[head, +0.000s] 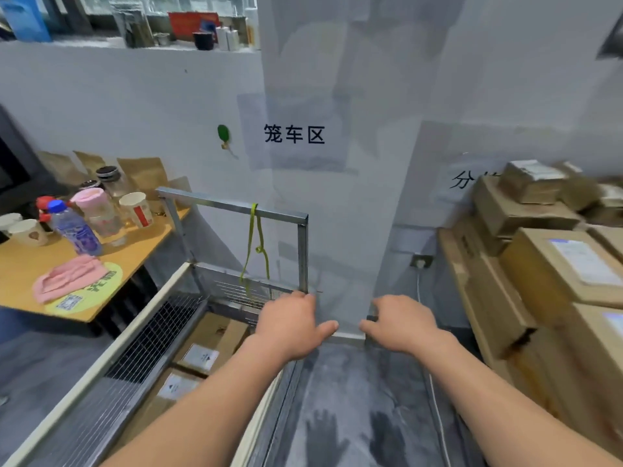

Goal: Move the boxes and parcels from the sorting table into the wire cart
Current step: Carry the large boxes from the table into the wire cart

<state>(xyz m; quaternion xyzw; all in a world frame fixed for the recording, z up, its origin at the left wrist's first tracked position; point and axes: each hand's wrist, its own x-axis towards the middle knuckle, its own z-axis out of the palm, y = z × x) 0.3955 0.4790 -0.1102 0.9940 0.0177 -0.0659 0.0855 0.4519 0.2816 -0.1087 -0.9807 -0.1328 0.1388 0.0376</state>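
Reaching forward with both hands empty, beside the wire cart (188,335).
Left of the cart I log a wooden desk (30,264) carrying a bottle (76,229) and cups (136,208). Inside the cart lie cardboard boxes (205,345). My left hand (291,323) hovers over the cart's right edge, fingers loose, holding nothing; my right hand (401,323) is just beside it, likewise relaxed. Right of the cart, stacked parcels (546,264).

Matt brown cardboard boxes (553,264) at three o'clock; dull grey metal wire cart (236,210); smooth wooden tabletop (30,264) at nine.
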